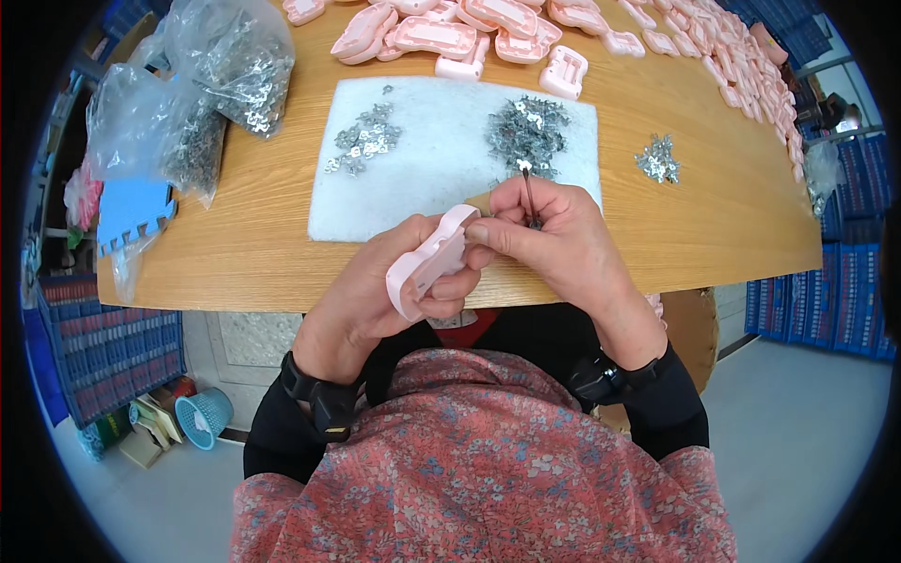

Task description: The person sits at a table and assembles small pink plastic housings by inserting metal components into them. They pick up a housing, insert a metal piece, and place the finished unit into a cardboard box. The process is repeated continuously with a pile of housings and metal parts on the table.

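Observation:
My left hand (375, 272) is closed round a pale pink plastic shell (427, 267) with a wavy edge, tilted above the table's front edge. Thumb and fingers of my right hand (554, 230) pinch at the shell's upper end; whatever small piece may be between them is hidden. A thin dark metal tool (530, 192), with tips that look like tweezers, also sits in that hand and points away from me. Just beyond lies a heap of small silvery metal pieces (527, 133) on a white foam sheet (441, 122). A looser group of metal pieces (369, 136) lies on its left part.
Many pink shells (436, 36) cover the far side and right edge of the wooden table (713, 220). Clear bags of metal pieces (230, 66) stand at the left, beside a blue foam mat (133, 211). A small metal pile (659, 159) lies right. Blue bins (113, 338) flank the table.

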The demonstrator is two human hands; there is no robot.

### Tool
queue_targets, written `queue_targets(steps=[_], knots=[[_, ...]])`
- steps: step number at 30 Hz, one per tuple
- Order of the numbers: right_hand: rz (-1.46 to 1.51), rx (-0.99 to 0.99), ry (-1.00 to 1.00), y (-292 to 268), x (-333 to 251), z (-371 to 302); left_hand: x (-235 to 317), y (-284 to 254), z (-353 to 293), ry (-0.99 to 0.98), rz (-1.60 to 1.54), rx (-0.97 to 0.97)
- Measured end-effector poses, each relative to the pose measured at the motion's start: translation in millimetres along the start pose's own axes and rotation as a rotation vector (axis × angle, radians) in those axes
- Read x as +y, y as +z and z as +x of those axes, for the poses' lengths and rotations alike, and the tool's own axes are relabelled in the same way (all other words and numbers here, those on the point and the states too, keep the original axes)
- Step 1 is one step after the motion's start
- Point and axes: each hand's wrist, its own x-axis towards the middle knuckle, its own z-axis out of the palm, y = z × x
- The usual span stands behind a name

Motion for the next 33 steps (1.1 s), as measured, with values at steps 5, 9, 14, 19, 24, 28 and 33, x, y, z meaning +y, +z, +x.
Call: queue_targets(steps=[5,9,14,19,24,28,33], knots=[[-0.112,0.049,-0.003,-11,2,-4,3,2,-4,-0.015,-0.005,-0.029],[-0.15,0.291,-0.067,-41,5,-14,10,6,-14,0.18,0.303,0.191],[-0.423,0.353,-0.082,-66,33,-24,18,0,-19,0.365,0.254,0.222],[-0.576,0.419,-0.124,-64,35,-26,12,-19,-24,0.338,0.072,0.175],[-0.557,0.471,-0.137,-67,35,-28,9,-10,-19,0.394,-0.1,0.021],[-0.681,0.43,-0.215,-59,28,-24,9,-10,-19,0.321,-0.059,0.001],[-1.051,0.386,-0.371,-35,21,-10,1,-2,-12,0.287,-0.02,0.027]])
